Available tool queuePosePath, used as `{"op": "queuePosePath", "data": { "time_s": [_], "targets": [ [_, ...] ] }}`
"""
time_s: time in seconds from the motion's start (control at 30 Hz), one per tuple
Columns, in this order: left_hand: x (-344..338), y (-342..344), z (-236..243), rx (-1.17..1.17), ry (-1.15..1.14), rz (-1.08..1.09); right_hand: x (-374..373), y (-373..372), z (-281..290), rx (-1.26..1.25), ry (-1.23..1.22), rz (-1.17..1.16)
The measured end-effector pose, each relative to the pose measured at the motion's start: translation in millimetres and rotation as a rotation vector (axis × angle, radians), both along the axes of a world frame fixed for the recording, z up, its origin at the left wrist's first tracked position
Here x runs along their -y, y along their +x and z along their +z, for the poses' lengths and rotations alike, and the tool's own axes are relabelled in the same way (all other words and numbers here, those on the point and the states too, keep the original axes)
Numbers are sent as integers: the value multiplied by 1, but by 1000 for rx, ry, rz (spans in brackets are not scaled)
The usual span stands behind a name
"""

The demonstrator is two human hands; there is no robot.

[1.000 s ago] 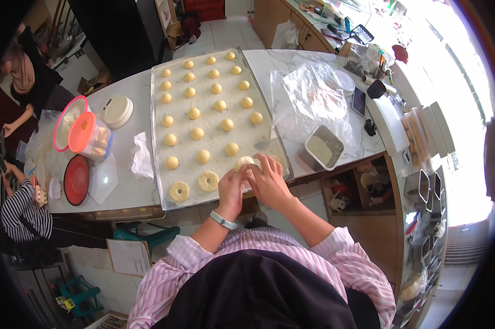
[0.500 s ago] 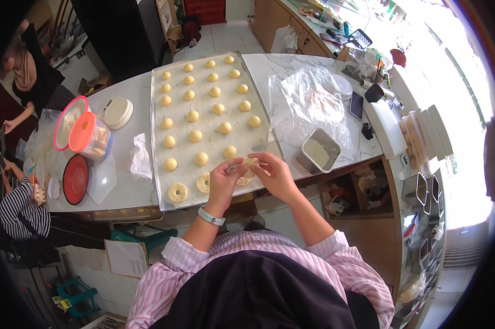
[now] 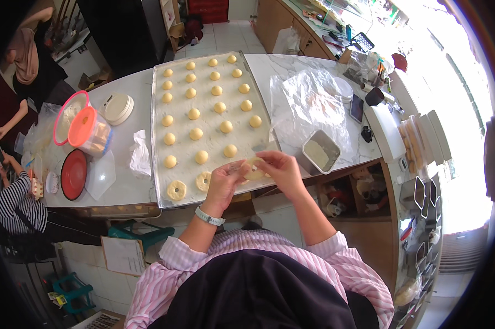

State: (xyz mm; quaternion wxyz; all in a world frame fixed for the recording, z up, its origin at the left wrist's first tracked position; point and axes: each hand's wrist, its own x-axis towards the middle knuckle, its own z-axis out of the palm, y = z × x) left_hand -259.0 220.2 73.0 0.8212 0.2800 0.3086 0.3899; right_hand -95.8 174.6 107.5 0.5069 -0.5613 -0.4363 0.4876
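Both my hands are raised over the front edge of a large metal tray (image 3: 156, 131). My left hand (image 3: 227, 183) is closed, its fingertips at the left side of a pale dough ring (image 3: 254, 170). My right hand (image 3: 280, 172) pinches that ring from above and the right, partly hiding it. Rows of round dough balls (image 3: 226, 126) sit on the tray. Two flattened dough rings with centre holes (image 3: 176, 190) lie along its front edge, one partly beside my left hand.
A floury metal container (image 3: 320, 153) and crumpled plastic sheet (image 3: 307, 98) are right; a phone (image 3: 356, 105) lies beyond. Tubs (image 3: 83, 131), a red plate (image 3: 73, 175) and white cloth (image 3: 140, 153) are left. Other people (image 3: 25, 60) stand at the far left, their hands apart from mine.
My hands have drawn slightly apart. The dough between them now shows as a ring with an opening. The other people at the left have shifted their arms slightly.
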Motion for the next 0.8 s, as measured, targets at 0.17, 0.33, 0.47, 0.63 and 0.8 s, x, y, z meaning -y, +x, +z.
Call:
{"op": "queuePosePath", "data": {
  "time_s": [0.17, 0.33, 0.47, 0.63, 0.8],
  "targets": [
    [-4, -5, -2, -59, 41, 40, 5, -2, 3, -21, -15, 23],
    [-4, -5, 6, -52, 34, -85, 1, -3, 5, 187, -8, 89],
    [-6, -6, 11, -98, 25, -48, 2, 8, 5, 16, -42, 39],
    [-8, -6, 3, -99, 61, -106, 2, 3, 12, 74, -39, 129],
    [-7, -2, 10, -93, 15, -177, 0, 8, 12, 43, -89, 26]
  ]
}}
